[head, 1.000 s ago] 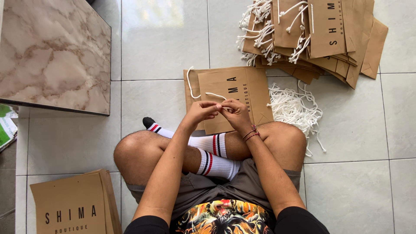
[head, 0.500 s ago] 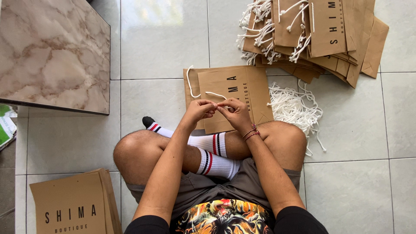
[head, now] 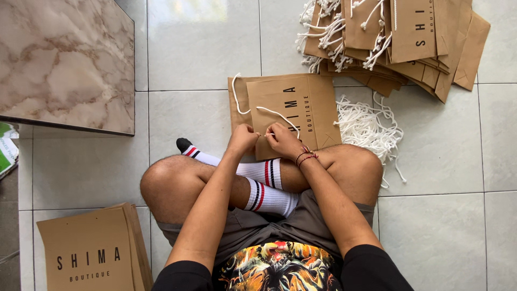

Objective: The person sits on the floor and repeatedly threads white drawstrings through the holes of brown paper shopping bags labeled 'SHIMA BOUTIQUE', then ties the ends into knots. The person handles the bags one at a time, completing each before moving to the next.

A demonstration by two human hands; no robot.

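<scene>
I sit cross-legged on a tiled floor with a flat brown paper bag [head: 301, 102] lying in front of my shins. A white cord handle [head: 280, 114] runs across the bag and a second cord loop [head: 235, 96] hangs off its left edge. My left hand [head: 242, 138] and my right hand [head: 283, 140] are close together at the bag's near edge, both pinching the end of the white cord. Red string bracelets circle my right wrist.
A pile of finished brown bags with white cord handles [head: 398, 37] lies at the top right. Loose white cords [head: 371, 126] lie to the right of the bag. A stack of flat brown bags [head: 91, 253] sits at the bottom left. A marble-topped table [head: 64, 64] stands at the upper left.
My hands have stayed at the bag's near edge, fingers shifting slightly on the cord. The cord's arc across the bag has moved a little.
</scene>
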